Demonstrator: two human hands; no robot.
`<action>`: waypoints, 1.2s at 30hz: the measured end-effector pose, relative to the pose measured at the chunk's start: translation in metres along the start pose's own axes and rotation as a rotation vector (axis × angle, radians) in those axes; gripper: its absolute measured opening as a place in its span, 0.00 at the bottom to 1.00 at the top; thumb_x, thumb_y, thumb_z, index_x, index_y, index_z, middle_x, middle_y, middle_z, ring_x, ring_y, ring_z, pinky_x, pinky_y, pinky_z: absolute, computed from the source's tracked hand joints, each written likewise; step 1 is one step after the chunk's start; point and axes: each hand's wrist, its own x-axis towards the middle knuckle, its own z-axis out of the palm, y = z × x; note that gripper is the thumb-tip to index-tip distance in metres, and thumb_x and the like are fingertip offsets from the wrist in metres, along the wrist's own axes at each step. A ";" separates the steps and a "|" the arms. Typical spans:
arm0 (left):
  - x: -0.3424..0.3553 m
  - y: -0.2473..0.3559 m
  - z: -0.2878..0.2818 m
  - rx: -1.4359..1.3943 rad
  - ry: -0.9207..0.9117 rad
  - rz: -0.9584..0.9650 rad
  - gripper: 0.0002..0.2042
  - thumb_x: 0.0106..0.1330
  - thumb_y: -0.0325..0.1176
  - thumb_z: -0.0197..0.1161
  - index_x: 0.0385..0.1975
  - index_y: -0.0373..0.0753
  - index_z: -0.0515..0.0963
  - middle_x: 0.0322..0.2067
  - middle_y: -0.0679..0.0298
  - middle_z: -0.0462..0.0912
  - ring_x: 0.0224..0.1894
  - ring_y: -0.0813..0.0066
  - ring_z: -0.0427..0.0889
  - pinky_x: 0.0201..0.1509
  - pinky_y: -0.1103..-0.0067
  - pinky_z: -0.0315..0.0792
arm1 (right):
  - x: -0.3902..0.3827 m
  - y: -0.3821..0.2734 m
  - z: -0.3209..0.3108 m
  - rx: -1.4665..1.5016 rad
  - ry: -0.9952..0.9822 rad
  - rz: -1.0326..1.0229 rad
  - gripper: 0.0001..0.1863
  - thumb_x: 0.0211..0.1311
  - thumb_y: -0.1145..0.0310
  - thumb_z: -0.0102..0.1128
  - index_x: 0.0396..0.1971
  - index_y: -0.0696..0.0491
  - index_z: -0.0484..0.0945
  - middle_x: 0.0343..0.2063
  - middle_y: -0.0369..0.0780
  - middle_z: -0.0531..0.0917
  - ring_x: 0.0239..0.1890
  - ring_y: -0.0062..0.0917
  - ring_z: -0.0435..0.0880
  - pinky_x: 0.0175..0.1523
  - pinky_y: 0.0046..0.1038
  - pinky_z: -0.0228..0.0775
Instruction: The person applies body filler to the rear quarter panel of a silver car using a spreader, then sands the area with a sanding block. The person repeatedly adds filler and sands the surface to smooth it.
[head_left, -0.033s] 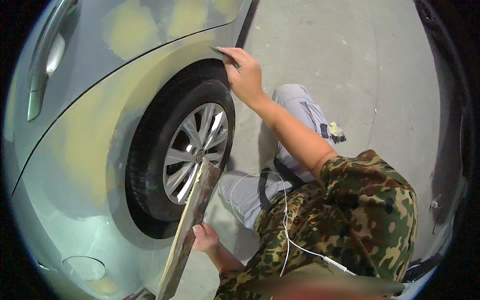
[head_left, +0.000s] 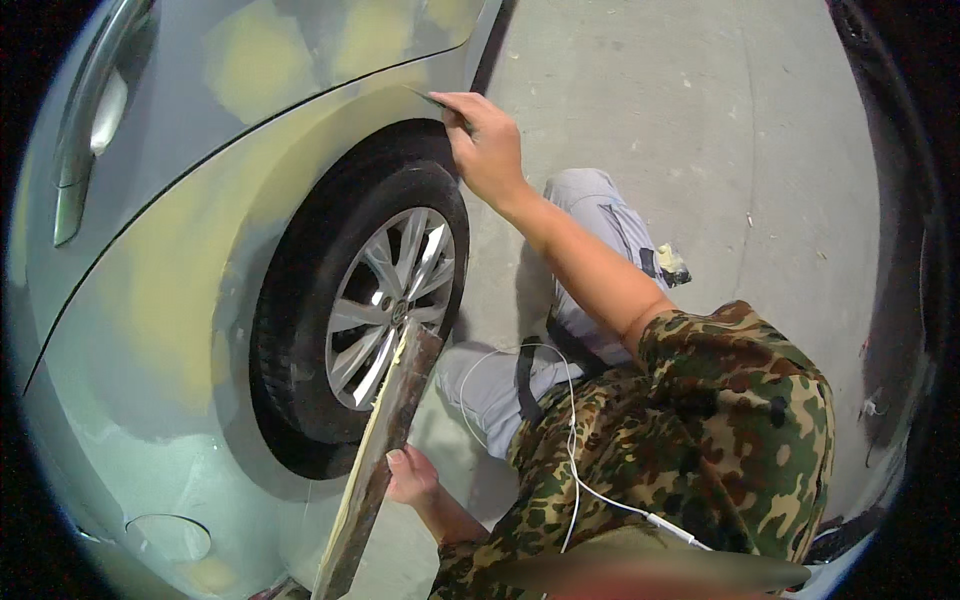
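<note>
My right hand (head_left: pixel 487 145) is raised at the top of the wheel arch. Its fingers pinch a thin, dark-edged putty spreader (head_left: pixel 432 98), whose tip meets the arch edge; most of the blade is hidden or edge-on. Yellowish filler patches (head_left: pixel 175 300) cover the grey car panel (head_left: pixel 110 370) around the arch. Lower down, my left hand (head_left: pixel 410 474) grips a long, flat putty board (head_left: pixel 385 440) by its side, thumb on its brown-stained face. Pale yellow putty (head_left: pixel 352 492) lines the board's far edge. The board's upper end overlaps the wheel (head_left: pixel 400 300) in view.
The black tyre (head_left: pixel 275 370) fills the arch beside my knees. A door handle (head_left: pixel 75 170) and a round flap (head_left: pixel 168 537) are on the car body. A small putty-smeared item (head_left: pixel 672 262) lies beside my knee on the concrete floor (head_left: pixel 640 90). A white earphone cable (head_left: pixel 572 440) hangs over my shirt.
</note>
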 end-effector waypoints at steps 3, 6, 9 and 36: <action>-0.006 0.018 0.019 -0.015 0.010 -0.021 0.27 0.73 0.29 0.68 0.68 0.23 0.72 0.65 0.48 0.80 0.64 0.59 0.80 0.73 0.65 0.70 | 0.017 0.006 0.006 -0.063 -0.021 -0.110 0.16 0.69 0.77 0.63 0.52 0.50 0.90 0.45 0.43 0.91 0.42 0.37 0.90 0.49 0.31 0.81; -0.012 0.044 0.045 0.020 0.073 -0.105 0.28 0.72 0.31 0.70 0.67 0.23 0.72 0.64 0.48 0.81 0.63 0.60 0.81 0.72 0.66 0.71 | 0.028 0.005 0.014 -0.110 -0.023 -0.161 0.16 0.67 0.78 0.64 0.51 0.48 0.90 0.46 0.42 0.91 0.46 0.40 0.90 0.50 0.35 0.82; -0.005 0.054 0.061 -0.024 0.005 0.004 0.27 0.71 0.30 0.70 0.67 0.24 0.73 0.63 0.48 0.82 0.62 0.60 0.82 0.72 0.66 0.72 | 0.036 -0.002 0.020 -0.128 -0.037 -0.234 0.17 0.65 0.79 0.64 0.50 0.47 0.90 0.45 0.39 0.91 0.47 0.39 0.90 0.51 0.36 0.83; -0.004 0.042 0.056 0.262 -0.149 0.151 0.16 0.74 0.28 0.61 0.53 0.21 0.81 0.55 0.47 0.88 0.55 0.65 0.88 0.63 0.70 0.79 | 0.053 0.028 0.014 -0.298 -0.044 -0.327 0.19 0.61 0.78 0.65 0.50 0.44 0.90 0.46 0.37 0.92 0.47 0.38 0.90 0.51 0.39 0.84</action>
